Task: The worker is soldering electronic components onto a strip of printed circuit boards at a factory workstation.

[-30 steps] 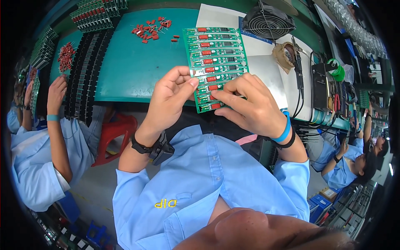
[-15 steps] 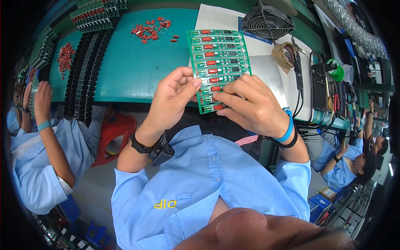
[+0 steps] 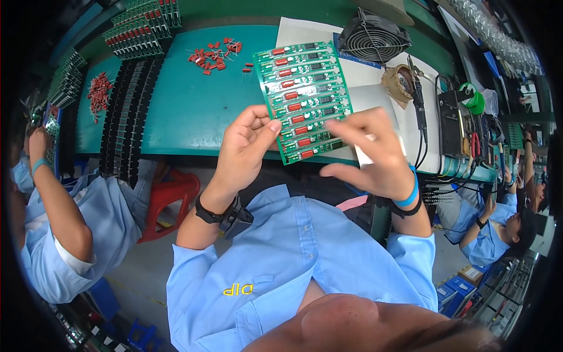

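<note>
A green circuit board panel (image 3: 319,88) is held up in front of me, tilted, over the front edge of the bench. Strip-like sections run across it, each bearing a red box-shaped capacitor (image 3: 294,107). My left hand (image 3: 246,146) pinches the panel's left edge between thumb and fingers. By the lower right part of the panel is my right hand (image 3: 378,155), thumb and fingers spread, with nothing in it; its fingertips are slightly blurred. Whether they touch the panel I cannot tell. Loose red capacitors with wire leads (image 3: 216,57) lie beyond the panel on the bench.
Black slotted racks (image 3: 132,105) stand left on the green bench mat (image 3: 187,117), with filled panels (image 3: 138,32) behind. Another red capacitor pile (image 3: 99,94) lies beyond them. At right are a fan (image 3: 375,38), a soldering iron (image 3: 419,97) and cables. A co-worker (image 3: 76,217) sits at left.
My right hand has lifted off the panel's lower right part and spread its fingers. The panel has tilted a little, its top shifting left, while my left hand keeps hold.
</note>
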A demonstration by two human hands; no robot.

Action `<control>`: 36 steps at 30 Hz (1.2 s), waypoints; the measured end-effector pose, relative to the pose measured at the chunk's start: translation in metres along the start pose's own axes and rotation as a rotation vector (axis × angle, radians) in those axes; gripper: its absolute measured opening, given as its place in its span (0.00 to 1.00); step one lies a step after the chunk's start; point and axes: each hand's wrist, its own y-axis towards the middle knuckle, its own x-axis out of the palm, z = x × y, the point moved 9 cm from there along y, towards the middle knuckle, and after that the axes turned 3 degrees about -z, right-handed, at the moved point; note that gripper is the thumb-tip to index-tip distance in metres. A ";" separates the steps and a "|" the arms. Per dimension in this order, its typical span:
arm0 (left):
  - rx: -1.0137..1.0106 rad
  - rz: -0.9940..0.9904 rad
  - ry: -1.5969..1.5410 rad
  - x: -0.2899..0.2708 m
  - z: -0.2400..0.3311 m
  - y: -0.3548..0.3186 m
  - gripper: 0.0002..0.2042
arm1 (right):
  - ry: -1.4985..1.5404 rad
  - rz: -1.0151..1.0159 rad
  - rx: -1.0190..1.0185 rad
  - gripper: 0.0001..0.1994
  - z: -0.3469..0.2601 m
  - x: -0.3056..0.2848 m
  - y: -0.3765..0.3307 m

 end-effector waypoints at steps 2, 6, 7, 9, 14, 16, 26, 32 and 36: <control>0.021 0.035 -0.030 -0.006 -0.002 -0.002 0.10 | 0.097 0.293 0.290 0.33 0.042 -0.021 -0.032; 0.040 0.022 -0.050 -0.013 -0.008 -0.008 0.10 | 0.189 0.228 0.754 0.35 0.097 0.000 -0.083; 0.041 0.025 -0.045 -0.015 -0.008 -0.010 0.10 | 0.194 0.230 0.751 0.35 0.098 0.007 -0.091; 0.045 0.056 -0.088 -0.018 -0.009 -0.013 0.11 | -0.229 0.137 0.683 0.37 0.092 0.012 -0.100; 0.072 0.094 -0.155 -0.025 -0.008 -0.012 0.11 | -0.479 0.048 0.721 0.42 0.089 0.015 -0.101; 0.079 0.102 -0.158 -0.027 -0.008 -0.015 0.11 | -0.455 0.039 0.720 0.42 0.092 0.018 -0.104; 0.105 0.156 -0.104 -0.041 -0.017 -0.016 0.10 | -0.274 0.315 0.604 0.40 0.062 -0.010 -0.084; 0.131 0.098 -0.116 -0.008 -0.026 -0.001 0.09 | -0.055 0.295 0.448 0.38 0.051 0.020 0.001; 0.143 0.076 -0.120 0.002 -0.028 -0.002 0.09 | -0.098 0.253 0.463 0.37 0.054 0.038 0.017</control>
